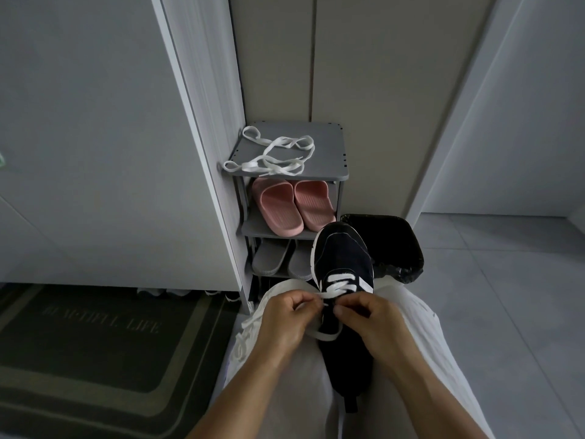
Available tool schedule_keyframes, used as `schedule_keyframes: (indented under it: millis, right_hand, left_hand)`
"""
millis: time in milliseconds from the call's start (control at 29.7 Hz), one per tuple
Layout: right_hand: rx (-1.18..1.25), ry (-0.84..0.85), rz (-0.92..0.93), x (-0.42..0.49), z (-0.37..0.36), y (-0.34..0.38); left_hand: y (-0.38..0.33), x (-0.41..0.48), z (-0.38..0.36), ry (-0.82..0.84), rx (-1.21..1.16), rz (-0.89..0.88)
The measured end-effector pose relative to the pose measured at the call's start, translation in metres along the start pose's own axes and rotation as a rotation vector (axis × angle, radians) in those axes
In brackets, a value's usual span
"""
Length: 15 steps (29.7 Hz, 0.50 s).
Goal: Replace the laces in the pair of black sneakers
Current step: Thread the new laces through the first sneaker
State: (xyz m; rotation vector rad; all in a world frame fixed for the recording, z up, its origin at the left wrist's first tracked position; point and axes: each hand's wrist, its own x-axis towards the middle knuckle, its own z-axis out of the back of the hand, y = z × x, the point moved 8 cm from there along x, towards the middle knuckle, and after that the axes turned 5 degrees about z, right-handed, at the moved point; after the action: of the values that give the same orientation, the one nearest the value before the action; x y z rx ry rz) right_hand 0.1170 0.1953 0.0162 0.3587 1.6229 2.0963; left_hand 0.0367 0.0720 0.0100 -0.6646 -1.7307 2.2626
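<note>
**Q:** Black sneaker (343, 264) with the white sole edge: where is it?

**R:** On the person's lap (421, 337), lying between the thighs. Its toe points away toward the rack (329, 144) and its heel points toward the body.

**Q:** And the hands?

**R:** Both are at the eyelets. The left hand (286, 318) has its fingers curled and pinches the white lace (338, 286) on the left side of the tongue. The right hand (368, 318) is curled too, pinching the same lace just beside it. Their fingertips almost meet.

**Q:** How does the lace lie?

**R:** A few white bars cross the front at the toe end. A slack loop runs from under the left hand across the shoe's opening.

**Q:** Anything else white?

**R:** A strand (245, 335) lies over the left thigh. I cannot tell whether it is a lace or a drawstring. Spare laces (250, 167) lie tangled on the rack's top shelf.

**Q:** What is below that shelf?

**R:** Pink slides (278, 207) are on the next shelf, with grey slippers (272, 256) under them.

**Q:** And around the rack?

**R:** A bin (399, 245) with a black liner stands just right of it, behind the sneaker's toe. A dark mat (95, 343) lies on the floor to the left.
</note>
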Motion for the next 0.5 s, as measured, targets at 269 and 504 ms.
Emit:
schedule_keyframes:
  millis: [269,504]
  right_hand:
    - [0.002,0.031,0.013,0.003,0.004,0.002]
    - [-0.115,0.002,0.012,0.000,0.011,0.002]
  left_hand:
    - [0.004,0.007,-0.011,0.104,-0.028,0.100]
    - [-0.001,0.004,-0.009,0.102,0.077,0.069]
